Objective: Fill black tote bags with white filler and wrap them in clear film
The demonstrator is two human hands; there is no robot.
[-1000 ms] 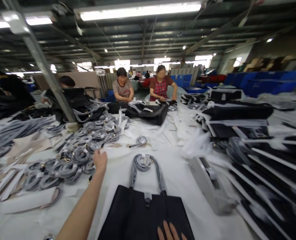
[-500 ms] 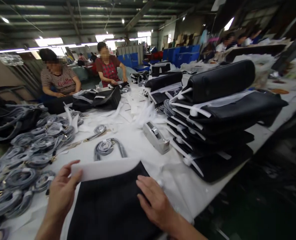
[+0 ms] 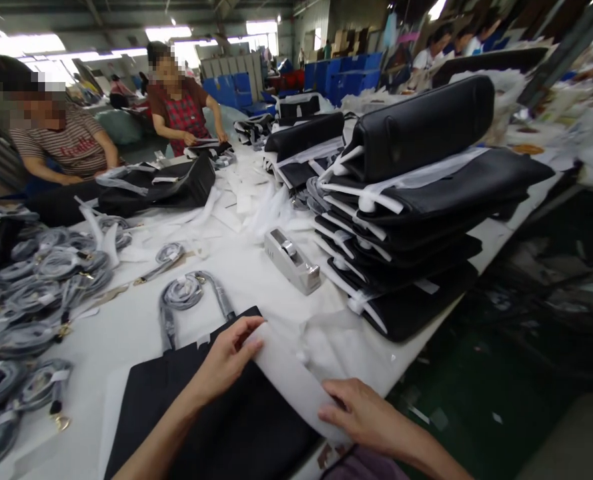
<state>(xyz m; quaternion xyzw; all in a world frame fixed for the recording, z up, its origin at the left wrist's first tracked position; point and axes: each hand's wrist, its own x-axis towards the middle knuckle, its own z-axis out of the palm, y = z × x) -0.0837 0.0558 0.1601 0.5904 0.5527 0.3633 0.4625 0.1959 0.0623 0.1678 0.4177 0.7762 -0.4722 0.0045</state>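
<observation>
A black bag (image 3: 191, 407) lies flat in front of me, its handle wrapped in grey covering (image 3: 221, 293) stretching out beyond its far edge. Along the bag's right side runs a white foam strip (image 3: 289, 373). My left hand (image 3: 231, 353) reaches across the bag and pinches the far end of this strip near the bag's top right corner. Lower down, my right hand (image 3: 359, 410) grips the strip's near part between thumb and fingers. Part of the bag is hidden under my left forearm. A grey tape dispenser (image 3: 292, 260) stands beyond my hands.
Stacked black bags (image 3: 411, 220) with white padding rise on the right, near the table edge. Coiled wrapped straps (image 3: 41, 300) with gold clasps cover the left side. Two people (image 3: 69, 143) work across the table (image 3: 136, 320). White scraps lie around the middle.
My left hand has gone from the bag's left edge to its far right corner. My right hand, previously laid on the bag, has moved right and closed on the strip. The view has shifted.
</observation>
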